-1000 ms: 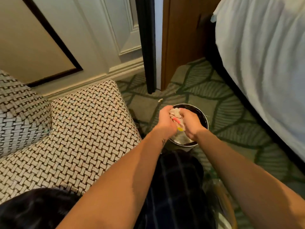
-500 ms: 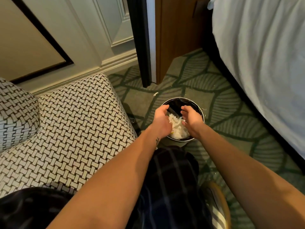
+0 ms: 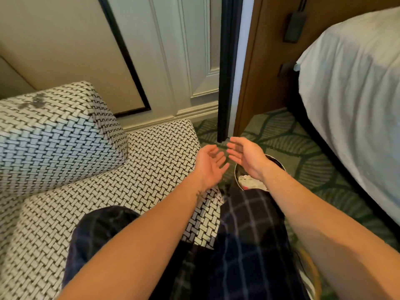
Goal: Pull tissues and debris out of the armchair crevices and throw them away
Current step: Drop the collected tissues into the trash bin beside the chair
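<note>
From my feed the armchair [image 3: 65,169] fills the left half: a black-and-white woven pattern, its arm standing up beside the flat seat, with a dark smudge on top of the arm that I can't make out as either stain or shadow. On the right runs the bed [image 3: 357,105] under white linen, and a green leaf-patterned carpet [image 3: 313,159] lies between the two. Dark plaid trousers [image 3: 249,224] cover the lower middle, with one knee resting on the seat's front corner. Just beyond that knee a round bin [image 3: 279,163] stands on the carpet, partly hidden by the right forearm. The left grip [image 3: 208,165] hovers over the seat's front corner, palm turned up, fingers spread and loose, holding nothing. The right grip [image 3: 246,158] hangs above the bin, palm facing the left one, also spread and empty. Their fingertips are near each other but not touching. The tissues [image 3: 251,182] lie crumpled inside the bin — white, with a speck of red at the near edge.
</note>
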The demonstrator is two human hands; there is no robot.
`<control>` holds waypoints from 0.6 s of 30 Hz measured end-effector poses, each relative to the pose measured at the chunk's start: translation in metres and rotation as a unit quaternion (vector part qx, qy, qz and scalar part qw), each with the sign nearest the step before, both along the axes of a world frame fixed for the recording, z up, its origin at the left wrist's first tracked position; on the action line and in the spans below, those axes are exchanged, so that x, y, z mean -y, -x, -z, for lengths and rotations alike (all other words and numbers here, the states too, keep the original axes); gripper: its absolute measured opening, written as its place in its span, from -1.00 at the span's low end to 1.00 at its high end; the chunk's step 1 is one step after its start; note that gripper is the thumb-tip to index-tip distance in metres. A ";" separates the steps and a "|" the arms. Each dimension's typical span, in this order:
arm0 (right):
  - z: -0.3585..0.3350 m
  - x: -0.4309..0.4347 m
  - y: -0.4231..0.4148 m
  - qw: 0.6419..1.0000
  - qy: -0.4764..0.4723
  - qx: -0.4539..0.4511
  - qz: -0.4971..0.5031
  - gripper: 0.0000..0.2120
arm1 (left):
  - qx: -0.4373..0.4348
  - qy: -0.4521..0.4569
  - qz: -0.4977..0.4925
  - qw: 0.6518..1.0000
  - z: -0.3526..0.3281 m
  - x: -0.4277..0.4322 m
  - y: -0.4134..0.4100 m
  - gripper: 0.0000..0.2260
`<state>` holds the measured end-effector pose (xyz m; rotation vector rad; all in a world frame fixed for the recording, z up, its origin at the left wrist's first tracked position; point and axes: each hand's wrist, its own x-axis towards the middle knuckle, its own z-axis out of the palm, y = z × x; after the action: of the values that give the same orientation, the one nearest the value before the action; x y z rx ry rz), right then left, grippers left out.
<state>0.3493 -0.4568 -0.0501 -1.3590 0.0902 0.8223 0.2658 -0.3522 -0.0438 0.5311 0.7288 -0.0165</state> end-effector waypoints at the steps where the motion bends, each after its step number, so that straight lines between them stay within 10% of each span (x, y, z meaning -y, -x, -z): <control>1: -0.013 -0.012 0.010 1.000 -0.004 0.014 -0.014 -0.63 | 0.015 -0.009 -0.010 1.000 -0.008 -0.012 0.014 -0.71; 18: -0.107 -0.227 0.256 0.929 -0.081 0.091 -0.350 -0.73 | 0.113 -0.041 -0.298 0.947 -0.076 -0.180 0.312 -0.57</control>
<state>0.0931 -0.2298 0.0569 -1.3065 -0.6322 1.2550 -0.0467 -0.1723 0.0327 0.3655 0.6419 0.6330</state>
